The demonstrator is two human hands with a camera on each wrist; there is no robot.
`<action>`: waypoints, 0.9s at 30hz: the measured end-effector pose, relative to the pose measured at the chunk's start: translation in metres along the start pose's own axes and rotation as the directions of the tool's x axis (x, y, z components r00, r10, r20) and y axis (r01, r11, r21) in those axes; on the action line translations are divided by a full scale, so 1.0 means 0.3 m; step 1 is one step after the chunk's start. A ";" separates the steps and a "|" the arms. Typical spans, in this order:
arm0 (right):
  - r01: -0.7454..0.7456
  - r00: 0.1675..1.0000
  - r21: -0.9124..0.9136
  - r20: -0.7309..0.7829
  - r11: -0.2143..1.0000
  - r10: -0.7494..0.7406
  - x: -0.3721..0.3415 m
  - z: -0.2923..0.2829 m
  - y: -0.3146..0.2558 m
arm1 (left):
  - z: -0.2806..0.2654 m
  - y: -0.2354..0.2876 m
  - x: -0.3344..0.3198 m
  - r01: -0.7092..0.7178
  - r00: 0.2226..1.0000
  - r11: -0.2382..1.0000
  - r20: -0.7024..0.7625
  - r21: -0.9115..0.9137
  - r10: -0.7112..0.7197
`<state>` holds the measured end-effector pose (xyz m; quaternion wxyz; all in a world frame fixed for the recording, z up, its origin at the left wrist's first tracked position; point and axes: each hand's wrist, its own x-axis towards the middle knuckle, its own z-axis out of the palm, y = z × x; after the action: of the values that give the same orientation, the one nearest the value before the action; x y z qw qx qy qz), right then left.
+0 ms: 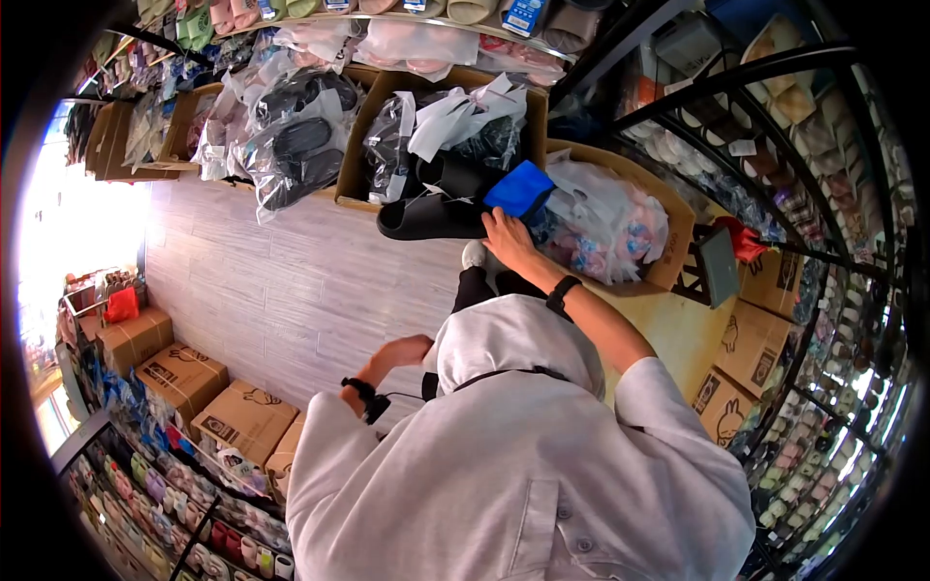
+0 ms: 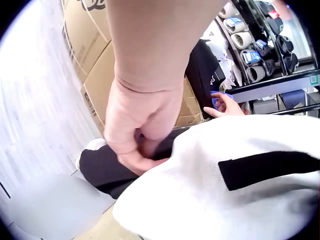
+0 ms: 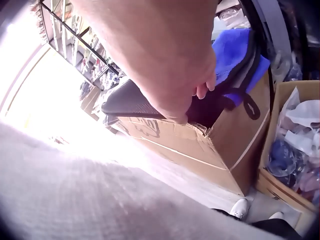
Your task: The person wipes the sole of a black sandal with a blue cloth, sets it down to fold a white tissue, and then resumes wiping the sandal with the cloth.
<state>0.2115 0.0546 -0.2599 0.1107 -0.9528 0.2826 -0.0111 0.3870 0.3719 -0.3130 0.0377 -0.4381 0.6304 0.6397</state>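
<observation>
Shirt [image 1: 523,455] lies nearest, at 6 o'clock, and my left hand [image 2: 135,117] rests beside it at 9 o'clock, fingers loosely bent with nothing showing in them. My right hand [image 1: 511,239] reaches out to 12 o'clock, its bent fingers touching the near end of the black slippers [image 1: 426,221]; much of the contact is hidden, so I cannot tell whether I pinch them or merely press. The slippers lie between 11 and 12 o'clock, across the near rim of an open box [image 3: 245,135]. One end seems to jut past that rim, so they could tip and drop to the floor [image 1: 291,271] if my fingertips slid off. Blue cloth [image 1: 521,191] lies against them at 12 o'clock; its black loop [image 3: 251,106] hangs by the box's side and might snag a finger, dragging the cloth along. The rim looks ragged near my hand, so a hurried pull could catch or tear it. At 1 o'clock another box [image 1: 680,242] holds bagged goods [image 1: 610,213]; anything dropped there could sink among loose plastic. Farther off, bagged slippers [image 1: 300,145] bulge at 10 o'clock, where a wide sweep might knock one down. Cartons [image 1: 242,416] line 8 o'clock.
</observation>
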 end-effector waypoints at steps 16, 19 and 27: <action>-0.447 0.882 0.383 0.337 0.808 0.328 -0.809 0.141 0.343 | -0.285 0.417 -0.068 -0.367 0.925 0.683 -0.326 -0.632 0.195; -0.541 0.802 0.290 0.460 0.790 0.381 -0.931 0.130 0.351 | -0.280 0.433 0.014 -0.340 0.921 0.821 -0.339 -0.458 0.193; -0.740 0.667 0.398 0.541 0.543 0.513 -1.040 0.118 0.313 | -0.282 0.506 0.171 -0.352 0.912 0.924 -0.276 -0.150 0.302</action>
<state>-0.0979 0.1538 -0.3018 0.4457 -0.6831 0.5664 0.1180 0.3077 0.2443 -0.2116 -0.1927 -0.4037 0.6284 0.6364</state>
